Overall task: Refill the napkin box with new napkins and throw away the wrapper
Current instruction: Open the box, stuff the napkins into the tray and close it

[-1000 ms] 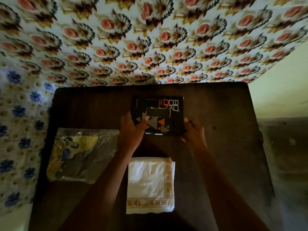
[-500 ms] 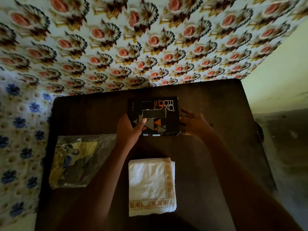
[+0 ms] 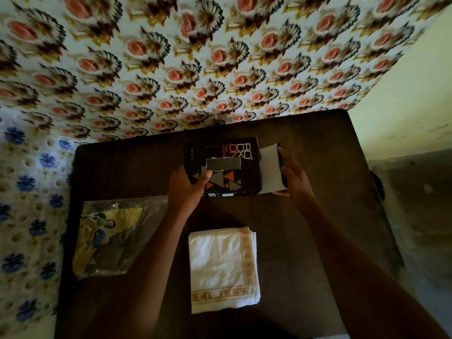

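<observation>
Nearest to me, a folded stack of white napkins [image 3: 223, 269] with an orange patterned border lies flat on the dark counter [image 3: 318, 216], between my two forearms. To its left, well apart from it, I see the crumpled clear wrapper [image 3: 115, 234] with yellow and blue print, lying near the counter's left edge.

Farther out, my left hand [image 3: 187, 189] has its grip closed on the near left corner of the black napkin box [image 3: 222, 165], thumb on the top face beside the grey slot. The box sits on the counter with orange lettering and grey and orange triangles on top. My right hand [image 3: 293, 178] is at the box's right end, its grip holding the end flap [image 3: 270, 171], which is swung open so its pale inner side faces up.

Beyond the counter's far edge hangs a cloth [image 3: 195, 57] printed with pink roses; a blue-flowered one [image 3: 27, 192] runs along the left.
</observation>
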`<state>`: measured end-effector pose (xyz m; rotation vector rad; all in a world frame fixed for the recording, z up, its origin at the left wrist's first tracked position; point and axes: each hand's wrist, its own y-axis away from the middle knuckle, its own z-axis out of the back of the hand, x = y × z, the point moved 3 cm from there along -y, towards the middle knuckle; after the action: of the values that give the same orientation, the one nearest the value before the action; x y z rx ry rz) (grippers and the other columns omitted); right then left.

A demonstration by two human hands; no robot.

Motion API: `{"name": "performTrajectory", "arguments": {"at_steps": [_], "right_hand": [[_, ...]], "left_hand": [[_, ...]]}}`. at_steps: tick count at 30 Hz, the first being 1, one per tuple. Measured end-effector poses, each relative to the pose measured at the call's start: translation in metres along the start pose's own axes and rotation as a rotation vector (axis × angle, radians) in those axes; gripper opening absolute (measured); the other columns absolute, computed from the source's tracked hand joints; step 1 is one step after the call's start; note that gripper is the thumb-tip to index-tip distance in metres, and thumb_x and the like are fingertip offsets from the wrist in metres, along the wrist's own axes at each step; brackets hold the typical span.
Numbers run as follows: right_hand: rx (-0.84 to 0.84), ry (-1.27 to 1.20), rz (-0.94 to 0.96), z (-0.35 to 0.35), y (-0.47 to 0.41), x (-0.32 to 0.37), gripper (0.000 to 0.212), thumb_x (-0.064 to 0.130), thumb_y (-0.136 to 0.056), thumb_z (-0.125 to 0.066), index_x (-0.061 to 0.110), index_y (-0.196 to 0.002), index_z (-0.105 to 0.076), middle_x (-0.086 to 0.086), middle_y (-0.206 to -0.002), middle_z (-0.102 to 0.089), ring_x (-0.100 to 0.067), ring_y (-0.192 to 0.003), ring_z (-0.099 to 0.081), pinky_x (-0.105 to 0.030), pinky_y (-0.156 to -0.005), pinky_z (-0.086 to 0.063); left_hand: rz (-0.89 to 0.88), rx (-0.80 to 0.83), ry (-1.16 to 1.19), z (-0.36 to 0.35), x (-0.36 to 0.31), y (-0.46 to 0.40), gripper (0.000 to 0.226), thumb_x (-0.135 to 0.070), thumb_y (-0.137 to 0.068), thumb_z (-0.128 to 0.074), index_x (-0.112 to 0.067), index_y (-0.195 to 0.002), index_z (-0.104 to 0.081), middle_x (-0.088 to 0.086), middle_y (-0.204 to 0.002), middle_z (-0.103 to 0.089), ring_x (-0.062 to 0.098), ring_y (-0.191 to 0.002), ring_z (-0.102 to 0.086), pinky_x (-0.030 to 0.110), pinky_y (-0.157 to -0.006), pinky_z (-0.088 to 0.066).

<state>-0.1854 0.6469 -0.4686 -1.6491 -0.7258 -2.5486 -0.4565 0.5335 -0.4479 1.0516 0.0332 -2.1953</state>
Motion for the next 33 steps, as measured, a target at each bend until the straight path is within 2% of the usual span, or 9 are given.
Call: {"name": "performTrajectory", "arguments": {"at_steps": [4,8,13,17,20,22,24,28,33], "right_hand": [[-0.065,0.094,-0.003,-0.005,-0.006,0.003,0.058,0.015,-0.099,-0.058,0.029,-0.149,-0.033,-0.005,-0.138,-0.055,-0.029,-0.120,-0.060,-0.036,-0.077,-0.057],[-0.097,0.012,-0.085,0.003,-0.001,0.008,0.059,0.007,-0.099,-0.056,0.027,-0.150,-0.035,-0.012,-0.143,-0.053,-0.034,-0.125,-0.059,-0.040,-0.076,-0.063],[-0.195,-0.239,0.101,0.027,0.019,0.048,0.067,0.004,-0.096,-0.060,0.029,-0.152,-0.034,-0.006,-0.147,-0.047,-0.023,-0.116,-0.064,-0.043,-0.077,-0.064],[-0.164,-0.407,0.188,0.032,0.037,0.081,0.073,0.001,-0.094,-0.062,0.033,-0.151,-0.032,-0.005,-0.150,-0.041,-0.026,-0.119,-0.062,-0.041,-0.076,-0.064],[-0.117,-0.540,0.161,0.027,0.053,0.091,0.084,-0.004,-0.090,-0.065,0.042,-0.149,-0.026,-0.001,-0.150,-0.037,-0.027,-0.119,-0.059,-0.041,-0.069,-0.063],[-0.108,-0.558,0.164,0.022,0.064,0.094,0.089,-0.006,-0.089,-0.065,0.045,-0.149,-0.024,0.001,-0.146,-0.040,-0.027,-0.119,-0.058,-0.042,-0.070,-0.064],[-0.118,-0.590,0.134,0.014,0.074,0.092,0.091,-0.007,-0.089,-0.065,0.046,-0.149,-0.022,0.001,-0.139,-0.044,-0.026,-0.118,-0.059,-0.045,-0.070,-0.064],[-0.111,-0.674,0.054,-0.004,0.088,0.078,0.093,-0.005,-0.089,-0.066,0.054,-0.146,-0.022,-0.003,-0.147,-0.037,-0.030,-0.126,-0.053,-0.058,-0.076,-0.061],[-0.167,-0.515,-0.036,-0.028,0.100,0.064,0.104,0.005,-0.083,-0.078,0.042,-0.153,-0.011,0.001,-0.142,-0.043,-0.024,-0.126,-0.055,-0.037,-0.082,-0.062]], "left_hand": [[-0.009,0.001,0.012,0.000,0.000,0.001,0.062,-0.076,-0.079,-0.060,-0.023,-0.111,-0.063,0.001,-0.108,-0.066,0.019,-0.103,-0.064,0.037,-0.082,-0.054],[0.007,-0.030,0.092,0.001,-0.003,0.004,0.048,-0.055,-0.090,-0.066,-0.015,-0.116,-0.063,0.003,-0.109,-0.066,0.020,-0.102,-0.065,0.030,-0.078,-0.052],[-0.023,-0.289,0.017,0.015,-0.021,0.014,0.059,-0.051,-0.099,-0.053,-0.008,-0.140,-0.053,0.021,-0.136,-0.055,0.034,-0.129,-0.053,0.036,-0.101,-0.044],[-0.152,-0.315,0.193,0.015,-0.060,0.031,0.042,-0.054,-0.104,-0.044,-0.026,-0.076,-0.059,0.006,-0.080,-0.063,0.012,-0.075,-0.064,0.035,-0.066,-0.055],[-0.147,-0.290,0.349,0.009,-0.091,0.046,0.034,-0.039,-0.104,-0.051,-0.030,-0.072,-0.055,-0.007,-0.063,-0.050,0.000,-0.055,-0.051,0.013,-0.054,-0.040],[-0.064,-0.264,0.407,0.004,-0.098,0.048,0.035,-0.059,-0.091,-0.060,-0.025,-0.095,-0.065,0.001,-0.088,-0.065,0.004,-0.077,-0.064,0.025,-0.068,-0.058],[0.067,-0.230,0.340,0.003,-0.101,0.046,0.068,-0.073,-0.069,-0.067,-0.027,-0.119,-0.061,0.006,-0.122,-0.063,0.022,-0.105,-0.067,0.043,-0.082,-0.063],[0.225,-0.158,0.009,0.009,-0.115,0.048,0.063,-0.070,-0.072,-0.071,-0.041,-0.125,-0.053,0.004,-0.149,-0.028,0.034,-0.137,-0.030,0.054,-0.104,-0.045],[0.242,-0.114,0.033,0.009,-0.131,0.045,0.049,-0.038,-0.071,-0.072,-0.036,-0.117,-0.055,0.003,-0.142,-0.027,0.032,-0.127,-0.031,0.040,-0.081,-0.042]]}}
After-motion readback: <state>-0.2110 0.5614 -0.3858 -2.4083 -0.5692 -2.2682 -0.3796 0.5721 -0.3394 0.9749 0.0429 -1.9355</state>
